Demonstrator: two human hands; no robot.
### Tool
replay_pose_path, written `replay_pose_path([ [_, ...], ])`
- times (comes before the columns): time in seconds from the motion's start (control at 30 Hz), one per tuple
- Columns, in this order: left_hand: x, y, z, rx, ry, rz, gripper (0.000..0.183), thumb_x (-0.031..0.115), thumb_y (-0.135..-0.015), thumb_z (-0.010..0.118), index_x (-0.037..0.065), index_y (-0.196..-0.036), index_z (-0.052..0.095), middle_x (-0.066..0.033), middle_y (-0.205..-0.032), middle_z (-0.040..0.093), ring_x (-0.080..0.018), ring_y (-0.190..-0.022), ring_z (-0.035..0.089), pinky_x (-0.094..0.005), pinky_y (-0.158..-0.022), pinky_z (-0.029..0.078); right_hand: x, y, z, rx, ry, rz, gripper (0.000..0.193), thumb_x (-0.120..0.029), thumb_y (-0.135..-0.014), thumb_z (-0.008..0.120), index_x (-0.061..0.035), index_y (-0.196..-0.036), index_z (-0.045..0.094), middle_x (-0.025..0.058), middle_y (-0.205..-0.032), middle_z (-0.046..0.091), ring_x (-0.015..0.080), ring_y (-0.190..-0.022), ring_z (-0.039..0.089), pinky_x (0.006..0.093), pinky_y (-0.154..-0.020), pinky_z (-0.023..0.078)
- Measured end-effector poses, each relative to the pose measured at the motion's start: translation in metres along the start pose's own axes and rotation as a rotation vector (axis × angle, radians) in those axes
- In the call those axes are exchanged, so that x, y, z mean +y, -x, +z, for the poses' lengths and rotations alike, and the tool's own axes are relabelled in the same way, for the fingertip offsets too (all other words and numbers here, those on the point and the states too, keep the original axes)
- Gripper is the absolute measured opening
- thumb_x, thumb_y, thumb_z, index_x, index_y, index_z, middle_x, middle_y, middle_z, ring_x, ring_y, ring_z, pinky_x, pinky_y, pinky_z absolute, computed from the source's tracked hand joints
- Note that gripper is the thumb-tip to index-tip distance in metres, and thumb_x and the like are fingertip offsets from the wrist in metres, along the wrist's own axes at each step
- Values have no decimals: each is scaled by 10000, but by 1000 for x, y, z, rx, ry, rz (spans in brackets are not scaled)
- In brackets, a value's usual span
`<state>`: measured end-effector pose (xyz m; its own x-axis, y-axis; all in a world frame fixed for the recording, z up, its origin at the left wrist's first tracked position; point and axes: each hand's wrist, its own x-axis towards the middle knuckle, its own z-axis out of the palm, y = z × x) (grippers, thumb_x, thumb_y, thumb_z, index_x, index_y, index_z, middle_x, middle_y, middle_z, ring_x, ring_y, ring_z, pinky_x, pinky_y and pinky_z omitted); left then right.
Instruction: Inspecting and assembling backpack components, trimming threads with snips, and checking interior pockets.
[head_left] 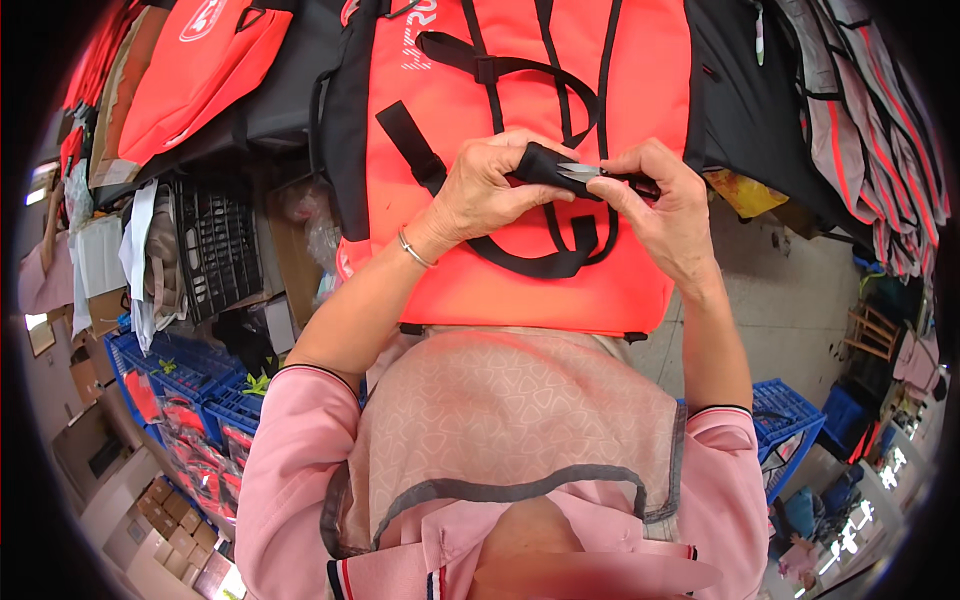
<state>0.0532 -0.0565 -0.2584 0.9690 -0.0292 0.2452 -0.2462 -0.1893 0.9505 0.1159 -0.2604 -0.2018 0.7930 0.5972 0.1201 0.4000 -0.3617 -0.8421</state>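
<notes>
A coral-red bag [600, 298] with black side panels and black webbing straps [522, 266] lies flat in front of me. Above it my left hand [480, 190] pinches a black fabric piece [540, 163], which looks like part of a strap, between thumb and fingers. My right hand [665, 195] is closed around small thread snips [578, 172]. Their silver blades point left and lie against the black piece; the handles are mostly hidden by my fingers. Another loose black strap end [405, 135] with a buckle rests on the bag beyond my left wrist.
A second coral-red bag [180, 100] lies on the black-covered table at far left. Below it stands a black plastic crate [217, 245]. Blue crates [180, 365] with wrapped red items are at left, another blue crate [785, 410] at right. Grey pieces with red stripes [860, 130] hang at far right.
</notes>
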Motion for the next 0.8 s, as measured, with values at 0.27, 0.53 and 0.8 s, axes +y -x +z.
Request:
replay_pose_path([
  [0.27, 4, 3, 0, -8, -49, 36, 216, 59, -729, 805, 68, -938, 751, -48, -1018, 705, -166, -903, 675, -285, -779, 559, 2, 5, 0, -2, -64, 35, 130, -47, -815, 742, 14, -849, 632, 29, -746, 609, 87, -675, 561, 239, -626, 457],
  [0.53, 27, 49, -10, -169, -346, 184, 339, 312, -976, 531, 23, -970, 707, -122, -1315, 554, -310, -1313, 399, -484, -1123, 261, 15, 3, -20, 185, -415, 212, 164, -86, -863, 720, -4, -975, 634, -44, -762, 570, 43, -680, 526, 197, -642, 447],
  [0.8, 52, 85, 3, 62, -270, -670, 364, 129, -867, 705, -33, -1156, 554, -82, -896, 658, -145, -730, 656, -269, -678, 525, 26, -9, 5, 246, -599, 391, 258, -155, -846, 753, -20, -1021, 619, -45, -743, 539, 4, -538, 390, 176, -466, 298],
])
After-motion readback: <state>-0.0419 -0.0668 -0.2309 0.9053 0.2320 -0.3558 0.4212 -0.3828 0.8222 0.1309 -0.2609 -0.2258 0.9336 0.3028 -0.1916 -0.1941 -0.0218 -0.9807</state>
